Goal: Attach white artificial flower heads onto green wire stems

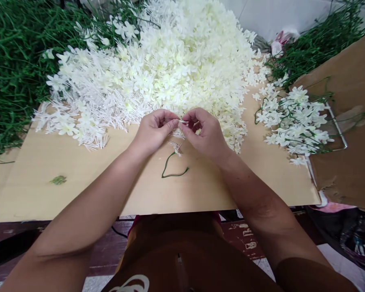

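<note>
My left hand (154, 130) and my right hand (204, 133) meet over the middle of a pale wooden board (79, 190). Both are closed in a pinch on one small white artificial flower piece (182, 121) held between their fingertips. Just below the hands a thin green wire stem (173, 167) with a small white blossom at its top lies on the board. A big heap of loose white flowers (173, 61) rises right behind the hands.
A bunch of white flowers on green stems (295, 117) lies at the board's right edge. Piles of green stems fill the far left (12, 69) and the far right (319, 40). Brown cardboard (355, 121) stands at the right. A small green scrap (58, 179) lies on the board's left.
</note>
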Demonstrator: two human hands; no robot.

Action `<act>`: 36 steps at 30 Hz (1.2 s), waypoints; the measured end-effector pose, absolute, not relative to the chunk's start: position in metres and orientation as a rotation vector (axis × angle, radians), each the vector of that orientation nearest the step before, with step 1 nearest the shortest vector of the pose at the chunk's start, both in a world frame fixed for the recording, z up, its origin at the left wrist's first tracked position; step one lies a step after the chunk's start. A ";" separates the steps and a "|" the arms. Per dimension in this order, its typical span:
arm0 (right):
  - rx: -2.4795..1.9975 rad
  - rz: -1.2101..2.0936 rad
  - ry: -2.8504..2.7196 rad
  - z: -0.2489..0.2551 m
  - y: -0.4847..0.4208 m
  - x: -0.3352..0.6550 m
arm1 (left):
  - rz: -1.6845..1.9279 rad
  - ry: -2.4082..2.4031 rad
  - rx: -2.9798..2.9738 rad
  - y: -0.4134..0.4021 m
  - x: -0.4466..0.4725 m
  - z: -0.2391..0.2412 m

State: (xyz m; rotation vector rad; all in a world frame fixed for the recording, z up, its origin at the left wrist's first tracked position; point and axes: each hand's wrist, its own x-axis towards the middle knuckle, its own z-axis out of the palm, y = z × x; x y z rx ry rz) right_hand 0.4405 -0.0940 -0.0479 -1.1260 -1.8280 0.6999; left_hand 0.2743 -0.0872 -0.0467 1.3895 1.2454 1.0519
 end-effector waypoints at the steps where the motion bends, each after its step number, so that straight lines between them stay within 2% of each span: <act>1: -1.106 0.716 -1.825 -0.049 -0.094 0.440 | 1.050 1.216 1.334 -0.087 0.274 -0.046; 9: -1.039 0.595 -1.828 -0.049 -0.094 0.441 | 0.999 1.205 1.363 -0.086 0.270 -0.044; 14: -0.961 0.559 -1.796 -0.048 -0.093 0.443 | 1.089 1.639 1.677 -0.073 0.253 -0.050; 17: -0.982 0.583 -1.764 -0.049 -0.094 0.442 | 0.993 1.797 1.844 -0.067 0.249 -0.054; 22: -1.025 0.690 -1.757 -0.051 -0.096 0.438 | 0.903 1.781 2.014 -0.063 0.258 -0.056; 27: -1.037 0.760 -1.719 -0.053 -0.096 0.436 | 0.995 1.767 1.937 -0.066 0.258 -0.051; 36: -1.020 0.711 -1.739 -0.048 -0.099 0.437 | 1.060 1.606 1.824 -0.080 0.268 -0.048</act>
